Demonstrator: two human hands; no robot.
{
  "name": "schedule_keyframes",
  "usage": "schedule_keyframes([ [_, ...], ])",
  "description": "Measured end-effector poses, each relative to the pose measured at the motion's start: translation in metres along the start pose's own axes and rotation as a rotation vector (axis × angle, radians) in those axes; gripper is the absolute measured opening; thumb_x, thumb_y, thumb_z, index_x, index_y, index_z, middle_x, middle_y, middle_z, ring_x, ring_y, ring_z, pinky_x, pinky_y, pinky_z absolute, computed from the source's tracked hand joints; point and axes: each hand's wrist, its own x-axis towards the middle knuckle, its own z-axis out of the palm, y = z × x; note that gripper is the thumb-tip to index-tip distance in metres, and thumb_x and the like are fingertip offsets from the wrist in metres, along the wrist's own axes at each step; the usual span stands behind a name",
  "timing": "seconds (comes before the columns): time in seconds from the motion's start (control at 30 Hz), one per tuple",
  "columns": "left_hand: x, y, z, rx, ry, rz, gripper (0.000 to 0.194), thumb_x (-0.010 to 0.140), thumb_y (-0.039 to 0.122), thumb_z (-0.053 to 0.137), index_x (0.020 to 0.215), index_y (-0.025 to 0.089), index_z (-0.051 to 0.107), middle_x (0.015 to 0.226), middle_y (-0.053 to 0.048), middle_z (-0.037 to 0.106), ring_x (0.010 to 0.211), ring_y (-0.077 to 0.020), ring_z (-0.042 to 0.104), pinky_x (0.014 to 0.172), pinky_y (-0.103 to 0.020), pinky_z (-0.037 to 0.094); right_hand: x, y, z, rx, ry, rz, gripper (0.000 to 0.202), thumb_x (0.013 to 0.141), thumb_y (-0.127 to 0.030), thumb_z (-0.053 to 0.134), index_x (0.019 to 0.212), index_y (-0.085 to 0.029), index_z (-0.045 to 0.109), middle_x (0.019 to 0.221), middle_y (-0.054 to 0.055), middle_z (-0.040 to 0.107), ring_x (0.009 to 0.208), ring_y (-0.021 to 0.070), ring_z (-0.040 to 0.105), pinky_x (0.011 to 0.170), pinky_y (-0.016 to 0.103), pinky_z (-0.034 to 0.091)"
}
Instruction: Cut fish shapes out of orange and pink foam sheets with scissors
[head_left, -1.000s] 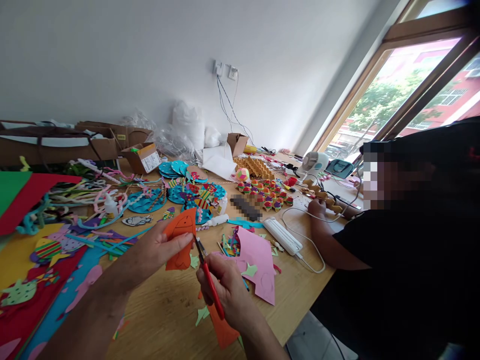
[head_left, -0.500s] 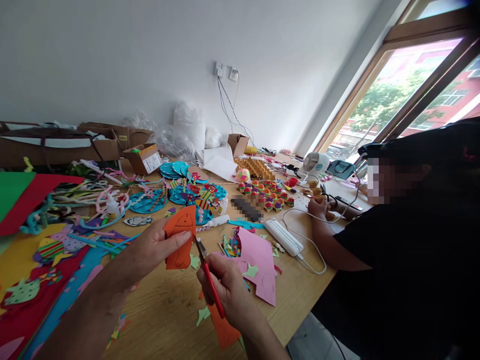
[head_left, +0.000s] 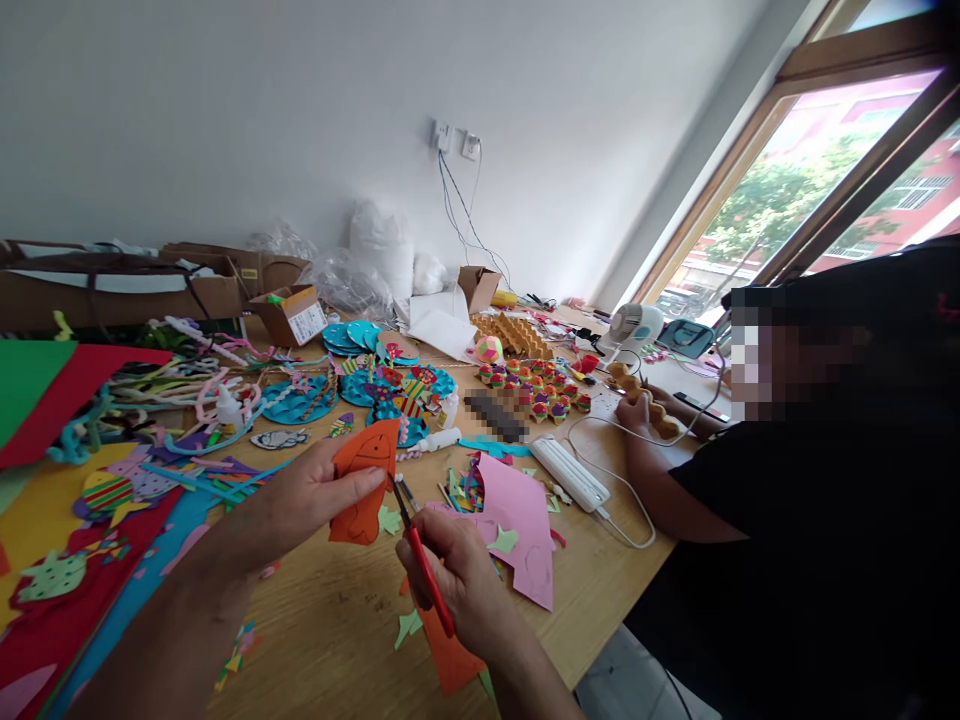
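Note:
My left hand (head_left: 319,490) pinches a piece of orange paper (head_left: 369,447) with a fish outline drawn on it, thumb across its front. Red-handled scissors (head_left: 429,580) are gripped in my right hand (head_left: 461,570), their blades pointing up at the orange paper's right edge. Whether the blades are parted is too small to tell. Below my right hand lies an orange offcut (head_left: 450,645), partly covered by it, with a light green scrap (head_left: 408,628) beside it. A pink sheet (head_left: 517,510) with cut edges rests just right of the scissors.
A white power strip (head_left: 570,475) with a cable lies at the right, near a person's hands (head_left: 637,412) holding egg-carton pieces. Painted egg-carton cups (head_left: 536,385), blue plates (head_left: 300,400) and pipe cleaners fill the back. Coloured sheets (head_left: 161,570) cover the left side.
The orange paper has tilted slightly in my left hand, its top leaning right. My right hand and the scissors stay almost in place. The other person's hands have shifted a little on the carton piece.

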Motion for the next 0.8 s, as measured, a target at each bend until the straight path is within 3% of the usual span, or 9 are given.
schedule_keyframes([
  [0.37, 0.002, -0.005, -0.002, 0.004, 0.036, -0.062, 0.034, 0.071, 0.048, 0.071, 0.091, 0.022, 0.067, 0.076, 0.001, 0.07, 0.072, -0.0192, 0.062, 0.06, -0.024, 0.047, -0.001, 0.002, -0.003, -0.123, 0.028, -0.019, 0.035, 0.089, -0.037, 0.054, 0.062, -0.02, 0.04, 0.052, -0.007, 0.038, 0.048, 0.0085, 0.033, 0.045, 0.022, 0.023],
  [0.6, 0.005, -0.004, 0.0, -0.09, 0.033, 0.066, 0.023, 0.074, 0.041, 0.07, 0.089, 0.024, 0.068, 0.071, 0.005, 0.065, 0.063, -0.0137, 0.057, 0.056, -0.02, 0.045, -0.001, 0.001, 0.001, 0.037, 0.008, 0.047, 0.036, 0.086, -0.041, 0.057, 0.062, -0.02, 0.041, 0.05, -0.006, 0.041, 0.044, 0.0086, 0.041, 0.042, 0.019, 0.029],
  [0.8, 0.006, 0.002, 0.02, -0.237, 0.07, 0.037, 0.02, 0.071, 0.036, 0.071, 0.081, 0.02, 0.063, 0.062, 0.006, 0.061, 0.053, -0.011, 0.053, 0.048, -0.018, 0.041, 0.003, -0.001, 0.01, 0.242, 0.051, 0.113, 0.038, 0.084, -0.047, 0.057, 0.061, -0.02, 0.045, 0.043, -0.006, 0.045, 0.037, 0.007, 0.038, 0.039, 0.017, 0.03],
])
